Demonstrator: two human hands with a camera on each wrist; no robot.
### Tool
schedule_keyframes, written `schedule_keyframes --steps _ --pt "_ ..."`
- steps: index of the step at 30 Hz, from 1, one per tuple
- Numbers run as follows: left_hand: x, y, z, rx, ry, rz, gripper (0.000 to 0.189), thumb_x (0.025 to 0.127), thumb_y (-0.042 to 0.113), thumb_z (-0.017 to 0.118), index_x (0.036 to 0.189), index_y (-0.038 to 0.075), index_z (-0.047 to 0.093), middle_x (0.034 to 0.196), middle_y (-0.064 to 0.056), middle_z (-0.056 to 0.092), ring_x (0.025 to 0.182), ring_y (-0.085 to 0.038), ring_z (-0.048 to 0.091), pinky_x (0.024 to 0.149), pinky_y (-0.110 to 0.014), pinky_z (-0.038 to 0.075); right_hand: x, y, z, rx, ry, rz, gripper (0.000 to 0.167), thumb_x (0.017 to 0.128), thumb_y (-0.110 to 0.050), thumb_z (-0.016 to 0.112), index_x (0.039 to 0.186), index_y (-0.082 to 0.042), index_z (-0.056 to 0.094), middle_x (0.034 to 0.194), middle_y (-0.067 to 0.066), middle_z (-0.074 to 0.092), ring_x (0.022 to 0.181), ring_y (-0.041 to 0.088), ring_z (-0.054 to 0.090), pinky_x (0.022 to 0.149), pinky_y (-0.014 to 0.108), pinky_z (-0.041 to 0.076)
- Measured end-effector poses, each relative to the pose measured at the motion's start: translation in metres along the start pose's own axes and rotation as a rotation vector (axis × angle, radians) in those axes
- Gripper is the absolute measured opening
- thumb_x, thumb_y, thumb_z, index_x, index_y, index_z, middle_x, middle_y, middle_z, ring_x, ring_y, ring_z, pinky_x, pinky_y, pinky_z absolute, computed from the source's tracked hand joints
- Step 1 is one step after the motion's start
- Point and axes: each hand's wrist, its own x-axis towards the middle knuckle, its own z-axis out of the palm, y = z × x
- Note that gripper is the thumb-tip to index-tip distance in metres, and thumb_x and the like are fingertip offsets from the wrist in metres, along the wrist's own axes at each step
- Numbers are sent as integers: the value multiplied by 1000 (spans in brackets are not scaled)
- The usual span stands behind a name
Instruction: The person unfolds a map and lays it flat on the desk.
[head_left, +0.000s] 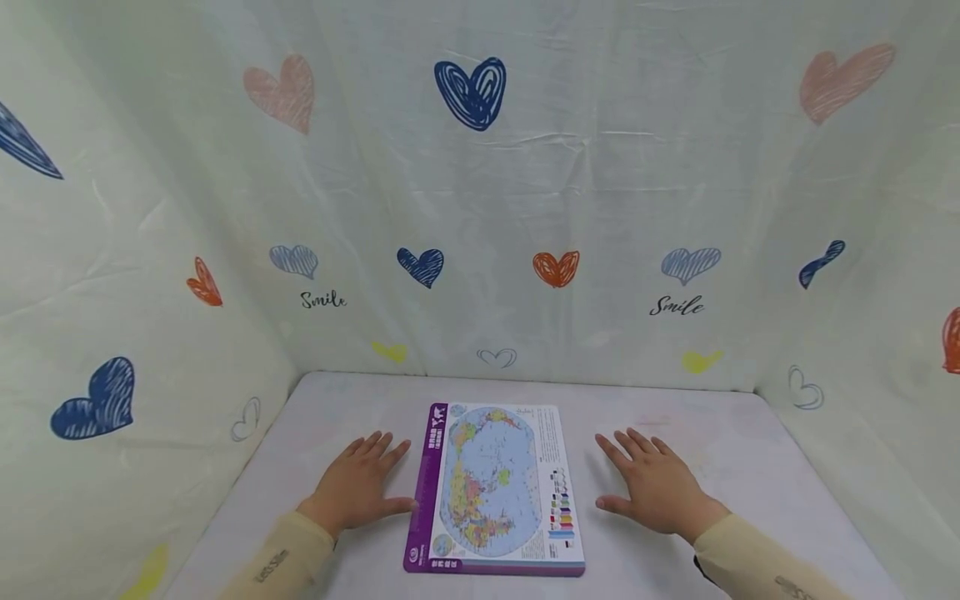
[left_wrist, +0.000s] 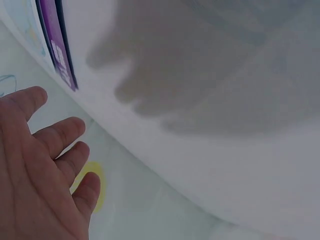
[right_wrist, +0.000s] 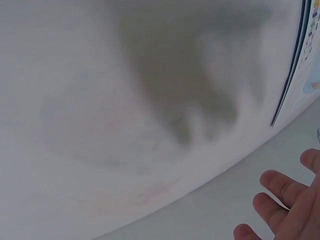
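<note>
A flat world-map board point(head_left: 497, 487) with a purple left edge lies in the middle of the white table point(head_left: 735, 442). My left hand point(head_left: 360, 487) rests flat on the table just left of the board, fingers straight and spread, thumb close to the purple edge. My right hand point(head_left: 652, 487) lies flat to the board's right, a small gap away, fingers spread. Neither hand holds anything. In the left wrist view my left hand point(left_wrist: 45, 165) shows open, with the board's purple edge point(left_wrist: 57, 45) at the upper left. In the right wrist view, fingertips point(right_wrist: 285, 200) and the board's edge point(right_wrist: 300, 60) show.
White cloth walls printed with hearts point(head_left: 470, 92) and the word "Smile" point(head_left: 677, 307) close off the table at the back and both sides. Bare tabletop lies on either side of the board and behind it.
</note>
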Motion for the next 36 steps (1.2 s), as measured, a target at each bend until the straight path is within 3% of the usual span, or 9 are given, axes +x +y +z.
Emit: schedule_keyframes --steps 11,18,28,36 --pt "9 12 12 -90 -62 -38 97 79 78 58 149 13 47 152 -20 41 141 -39 34 114 -55 26 24 -28 23 80 -46 22 93 82 -72 62 152 -15 43 146 18 49 138 41 38 110 60 31" --pt "14 18 18 -125 -98 -26 93 82 77 56 150 14 47 151 -19 42 142 -38 34 114 -54 27 32 -45 30 166 -110 53 94 80 -72 64 152 -15 43 147 18 47 138 41 38 110 62 29" --pt "15 27 21 -157 -82 43 84 87 67 59 147 10 50 149 -19 46 139 -39 38 113 -54 30 38 -61 41 187 -135 22 96 80 -76 60 153 -17 42 151 19 42 140 39 36 109 61 30" --pt "16 30 20 -203 -59 69 81 87 61 64 146 7 51 148 -20 46 136 -40 42 110 -55 33 38 -67 37 223 -146 26 96 79 -73 64 153 -16 42 152 23 38 140 42 34 109 63 29"
